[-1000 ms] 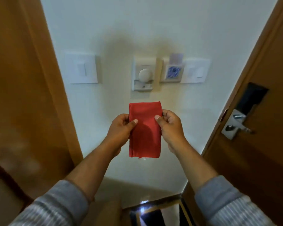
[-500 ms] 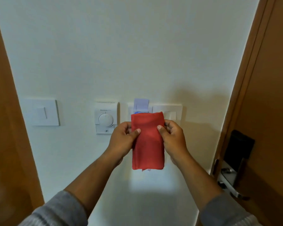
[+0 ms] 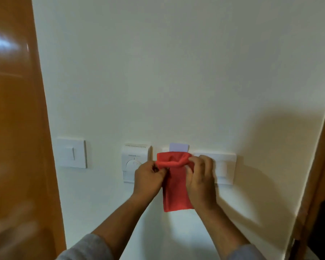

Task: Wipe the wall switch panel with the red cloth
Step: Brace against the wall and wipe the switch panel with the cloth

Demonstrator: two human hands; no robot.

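Both hands pinch the folded red cloth (image 3: 176, 182) near its upper end: the left hand (image 3: 148, 178) clamps the left edge between thumb and fingertips, and the right hand (image 3: 200, 177) grips the right edge the same way, so the top of the fabric bunches into a soft roll between them. Below the hands the cloth hangs down flat and straight against the pale wall (image 3: 176, 72), its lower hem free.

The cloth lies over the white card-slot plate on the wall; only the pale card (image 3: 179, 147) standing in the slot shows above the red fabric. Just to its right is the wide white switch panel (image 3: 225, 166), partly hidden by the right hand, and just to its left the white thermostat with a round dial (image 3: 133, 158), partly hidden by the left hand. A single white rocker switch (image 3: 71, 153) sits well apart, near the orange-brown wooden door frame (image 3: 13, 128).

The cloth looks light, limp and easily creased, so it will likely slump or fold over unless held taut at both edges or wadded into a pad under the palm. A flat hand behind the folded layers would probably give firmer pressure on the plates. The card and rockers could be nudged, so gentle strokes seem wise
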